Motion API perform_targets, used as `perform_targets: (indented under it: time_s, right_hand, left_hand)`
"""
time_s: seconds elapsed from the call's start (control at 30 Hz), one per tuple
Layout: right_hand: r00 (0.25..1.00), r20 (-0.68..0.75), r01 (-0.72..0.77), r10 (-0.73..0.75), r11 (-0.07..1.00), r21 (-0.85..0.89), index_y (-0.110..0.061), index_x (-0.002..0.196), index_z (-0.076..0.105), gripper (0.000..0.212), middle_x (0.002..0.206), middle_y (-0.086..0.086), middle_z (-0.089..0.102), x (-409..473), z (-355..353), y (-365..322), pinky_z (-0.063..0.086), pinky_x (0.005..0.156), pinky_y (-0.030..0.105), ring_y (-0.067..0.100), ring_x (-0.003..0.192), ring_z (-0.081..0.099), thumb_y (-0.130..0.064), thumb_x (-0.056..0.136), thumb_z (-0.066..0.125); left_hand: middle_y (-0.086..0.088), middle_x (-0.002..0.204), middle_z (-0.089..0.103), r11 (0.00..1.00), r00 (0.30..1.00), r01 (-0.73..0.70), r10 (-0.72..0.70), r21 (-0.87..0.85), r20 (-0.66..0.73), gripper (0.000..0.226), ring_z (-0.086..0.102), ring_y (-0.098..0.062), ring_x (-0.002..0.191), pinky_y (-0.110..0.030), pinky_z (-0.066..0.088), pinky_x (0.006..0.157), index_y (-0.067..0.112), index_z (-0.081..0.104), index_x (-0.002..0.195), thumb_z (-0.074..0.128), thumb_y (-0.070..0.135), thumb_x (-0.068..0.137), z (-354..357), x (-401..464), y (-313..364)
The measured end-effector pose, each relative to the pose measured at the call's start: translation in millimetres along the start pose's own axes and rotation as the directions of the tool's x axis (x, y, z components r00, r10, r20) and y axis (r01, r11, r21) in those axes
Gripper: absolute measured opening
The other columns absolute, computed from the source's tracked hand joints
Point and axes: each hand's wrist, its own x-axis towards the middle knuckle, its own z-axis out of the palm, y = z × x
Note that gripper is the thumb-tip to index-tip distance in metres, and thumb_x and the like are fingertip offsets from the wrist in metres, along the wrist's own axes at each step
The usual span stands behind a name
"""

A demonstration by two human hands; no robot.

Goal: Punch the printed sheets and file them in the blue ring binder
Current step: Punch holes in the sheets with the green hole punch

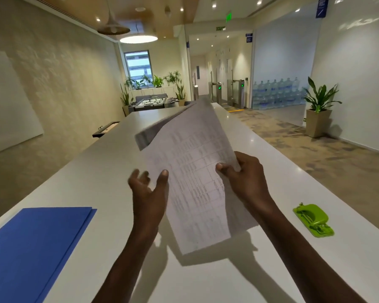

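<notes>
1. My right hand (244,178) is pinching the sheets (197,171) at their right edge, with the thumb lying across the printed side and the other fingers tucked behind the paper.
2. My left hand (149,189) is hanging open just beside the sheets' left edge, fingers spread and curled a bit, thumb pointing up. Can't tell if the thumb tip is actually touching the paper, it's right at the edge.
3. The sheets are being held up in the air above the table (109,154), tilted, with the printed tables facing me. The top of the stack is fanning apart, and one sheet is curling back and away, blurry up there.
4. The binder (37,248) is lying shut and flat on the table to my left, well apart from the sheets.
5. The punch (313,219) is sitting on the table to my right, lime green, past my right forearm and not touching anything.
6. Beyond the table, a planter (319,114) is standing on the floor at the right wall.
</notes>
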Motion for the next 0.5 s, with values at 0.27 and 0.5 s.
perform_targets:
  time_s: [0.27,0.5]
  right_hand:
    - [0.985,-0.035,-0.137,0.167,0.894,0.426,-0.018,0.108,0.068,0.020,0.092,-0.007,0.074,-23.3,4.7,14.2,0.055,0.057,0.016,0.006,0.077,0.071,-0.026,0.090,0.063]
    - [0.955,0.074,-0.292,0.289,0.853,0.434,-0.027,0.101,0.068,0.015,0.092,-0.009,0.074,-64.6,24.6,55.5,0.056,0.062,0.019,0.009,0.082,0.072,-0.022,0.087,0.067]
  left_hand:
    - [0.007,0.103,0.073,0.972,0.980,-0.178,0.161,0.153,0.113,0.020,0.072,-0.008,0.088,-0.025,0.060,0.073,0.017,0.063,0.113,0.062,0.024,0.094,0.4,2.2,-6.8]
    - [0.001,0.112,0.069,0.942,0.990,-0.097,0.059,0.322,0.127,0.027,0.068,-0.019,0.101,-0.032,0.058,0.080,0.014,0.059,0.120,0.060,0.022,0.095,-8.6,-3.7,-59.2]
